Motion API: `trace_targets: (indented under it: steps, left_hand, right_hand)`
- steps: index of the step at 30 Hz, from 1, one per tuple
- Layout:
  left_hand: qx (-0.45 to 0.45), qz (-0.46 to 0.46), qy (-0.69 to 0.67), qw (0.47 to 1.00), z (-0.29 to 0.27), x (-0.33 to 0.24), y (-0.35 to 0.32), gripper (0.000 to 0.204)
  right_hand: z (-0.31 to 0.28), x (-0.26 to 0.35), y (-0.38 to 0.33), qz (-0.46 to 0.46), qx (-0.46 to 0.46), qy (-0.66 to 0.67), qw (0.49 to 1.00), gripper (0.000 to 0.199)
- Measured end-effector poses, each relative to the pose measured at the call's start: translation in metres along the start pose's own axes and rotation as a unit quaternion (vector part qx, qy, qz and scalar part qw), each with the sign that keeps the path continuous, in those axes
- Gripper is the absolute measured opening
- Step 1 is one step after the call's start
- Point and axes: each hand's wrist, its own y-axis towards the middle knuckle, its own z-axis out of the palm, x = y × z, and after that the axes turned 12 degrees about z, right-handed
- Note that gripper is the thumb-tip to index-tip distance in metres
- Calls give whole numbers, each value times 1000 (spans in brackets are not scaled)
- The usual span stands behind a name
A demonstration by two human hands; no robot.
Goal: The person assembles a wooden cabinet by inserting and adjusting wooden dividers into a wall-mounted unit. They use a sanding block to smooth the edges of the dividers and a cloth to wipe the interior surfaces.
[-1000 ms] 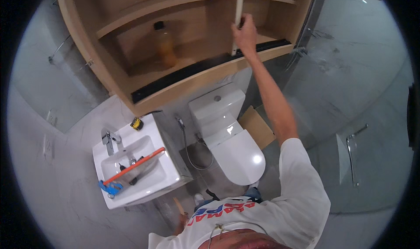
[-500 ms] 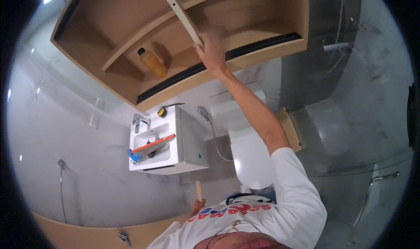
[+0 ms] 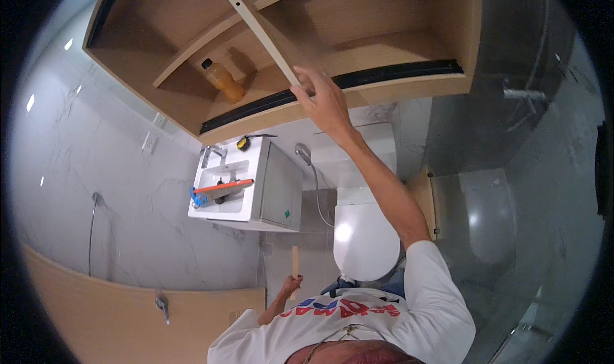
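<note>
1. Right hand [image 3: 326, 102] has slid right along the cabinet [image 3: 384, 89] front edge since the earlier frame; view has swung too.
2. Its fingers grip the pale strip [image 3: 259, 28], which slants up across the shelves.
3. Left hand [image 3: 292, 285] is closed round a wooden stick [image 3: 295, 260], low, by the toilet [image 3: 364, 239].
4. Orange bottle [image 3: 224, 81] stands on the bottom shelf, left end.

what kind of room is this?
Most likely a small bathroom being fitted out. A toilet stands against the marble-look wall, with a washbasin beside it. Above them hangs an open wooden cabinet, where the right hand holds a loose board.
</note>
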Motion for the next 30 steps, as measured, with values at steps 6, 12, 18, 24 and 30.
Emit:
trace_targets:
  steps: [6, 12, 18, 24, 30]
  left_hand:
    - [-33, -11, -38, 999, 63, -69, -42, 32]
    - [-59, 13, -106, 992, 114, -72, -76, 32]
    - [-93, -56, -121, 987, 145, -67, -94, 34]
    - [-56, -78, -131, 987, 147, -23, -90, 32]
    - [-68, -87, -202, 973, 137, -5, -77, 31]
  right_hand:
    - [-38, -31, -11, 8, 47, 20, 999, 34]
    - [-12, -21, 21, -64, 49, -20, 997, 47]
    - [24, -17, 59, -69, 44, -80, 993, 53]
    - [50, -41, 66, -76, -26, -23, 996, 38]
    - [65, -52, 58, -153, -86, -44, 984, 46]
